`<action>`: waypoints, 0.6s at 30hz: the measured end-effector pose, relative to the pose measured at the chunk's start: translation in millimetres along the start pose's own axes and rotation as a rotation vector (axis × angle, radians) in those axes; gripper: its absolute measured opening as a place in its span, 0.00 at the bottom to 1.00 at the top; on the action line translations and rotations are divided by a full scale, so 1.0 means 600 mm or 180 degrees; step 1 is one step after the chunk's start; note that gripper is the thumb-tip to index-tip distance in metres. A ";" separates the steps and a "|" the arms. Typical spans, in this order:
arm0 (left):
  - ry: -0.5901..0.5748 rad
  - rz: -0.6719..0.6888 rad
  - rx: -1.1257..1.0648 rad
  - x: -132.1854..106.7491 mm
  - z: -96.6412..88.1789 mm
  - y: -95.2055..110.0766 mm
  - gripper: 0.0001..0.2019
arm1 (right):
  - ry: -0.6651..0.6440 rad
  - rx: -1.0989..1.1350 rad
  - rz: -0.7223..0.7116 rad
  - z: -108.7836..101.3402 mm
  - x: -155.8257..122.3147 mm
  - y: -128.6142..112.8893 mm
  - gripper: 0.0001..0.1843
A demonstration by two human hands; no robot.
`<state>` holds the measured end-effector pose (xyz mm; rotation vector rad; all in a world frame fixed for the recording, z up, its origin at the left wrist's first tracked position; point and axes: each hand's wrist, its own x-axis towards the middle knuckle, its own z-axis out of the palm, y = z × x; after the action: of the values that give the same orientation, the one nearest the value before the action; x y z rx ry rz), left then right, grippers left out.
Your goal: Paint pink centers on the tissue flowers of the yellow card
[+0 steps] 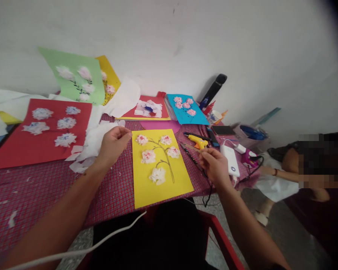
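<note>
While the left hand (112, 145), half-curled and holding nothing visible, hovers over a checked red tablecloth (45, 191) beside a yellow paper card with tissue blossoms (148, 193), the right hand (214, 165) pinches nearly shut just below a yellow-orange hot glue gun (197, 141). Whether those fingers grip anything, I cannot tell.

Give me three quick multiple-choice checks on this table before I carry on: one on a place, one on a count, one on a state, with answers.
1. Where is the yellow glue gun relative to the yellow sheet?
A. On it  B. To its right  C. To its left
2. How many paper flowers are on that sheet?
A. Four  B. Six  C. Five
3. How does the green sheet stand?
A. Propped against the wall  B. Lying flat  C. Folded shut

Answers: B, it lies past the sheet's right edge; C, five blooms line the branches; A, it leans up off the table.
</note>
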<state>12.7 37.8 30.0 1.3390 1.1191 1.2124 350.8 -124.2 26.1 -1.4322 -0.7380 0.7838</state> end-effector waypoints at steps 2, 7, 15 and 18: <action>-0.0028 -0.0010 0.0062 0.000 0.002 -0.001 0.07 | 0.0107 -0.0300 -0.0168 -0.024 -0.039 0.019 0.14; 0.0001 0.0036 0.0074 0.002 0.003 -0.006 0.08 | 0.0227 -0.1050 -0.0770 -0.032 -0.082 0.041 0.11; 0.0022 0.0036 0.0015 0.002 0.004 -0.001 0.07 | 0.0167 -0.1862 -0.1528 -0.024 -0.075 0.058 0.07; 0.0017 0.0071 0.0009 0.003 0.004 -0.003 0.07 | 0.0193 -0.1876 -0.1586 -0.023 -0.076 0.056 0.07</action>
<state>15.0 39.8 28.1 1.3542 1.1128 1.2317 335.8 -170.5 -6.7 -1.6735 -1.2842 0.1300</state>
